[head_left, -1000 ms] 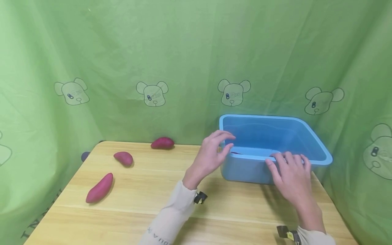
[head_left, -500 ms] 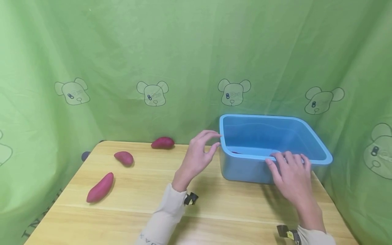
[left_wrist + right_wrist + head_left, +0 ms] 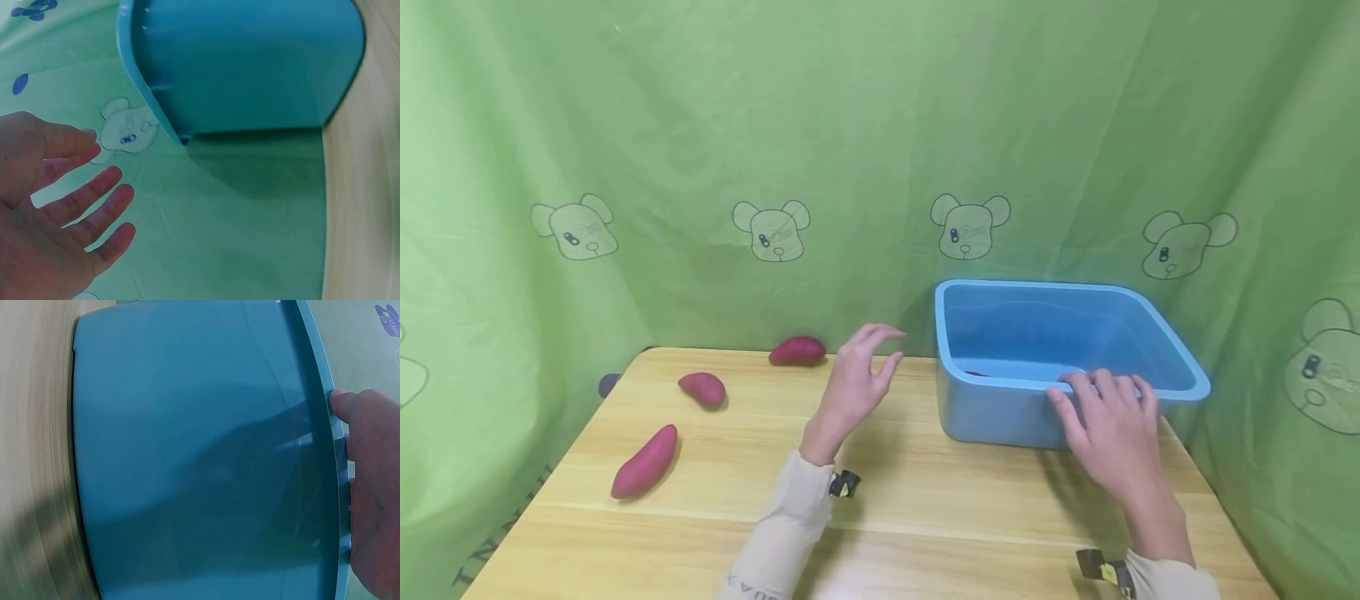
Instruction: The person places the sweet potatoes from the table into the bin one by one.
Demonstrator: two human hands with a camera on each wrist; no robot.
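Note:
My left hand (image 3: 852,382) hangs over the table between the purple-skinned sweet potatoes and the blue plastic bin, holding nothing. In the left wrist view its fingers are spread, well apart from the bin's side (image 3: 250,69). My right hand (image 3: 1116,433) grips the front rim of the blue bin (image 3: 992,412), fingers hooked over the edge and thumb on the near side. One sweet potato (image 3: 797,351) lies at the table's back edge, another (image 3: 703,389) farther left, and a longer one (image 3: 645,462) nearer. Inside the bin a sliver of dark red (image 3: 976,373) shows above the front rim; the rest is hidden.
The wooden table (image 3: 700,542) has a green curtain (image 3: 850,125) with bear-head prints close behind it and at both sides. A dark blue rounded thing (image 3: 608,383) peeks out past the table's left edge.
My left hand has moved from over the bin's left rim out to the left, away from the bin. My right hand, the bin and the sweet potatoes stay in place.

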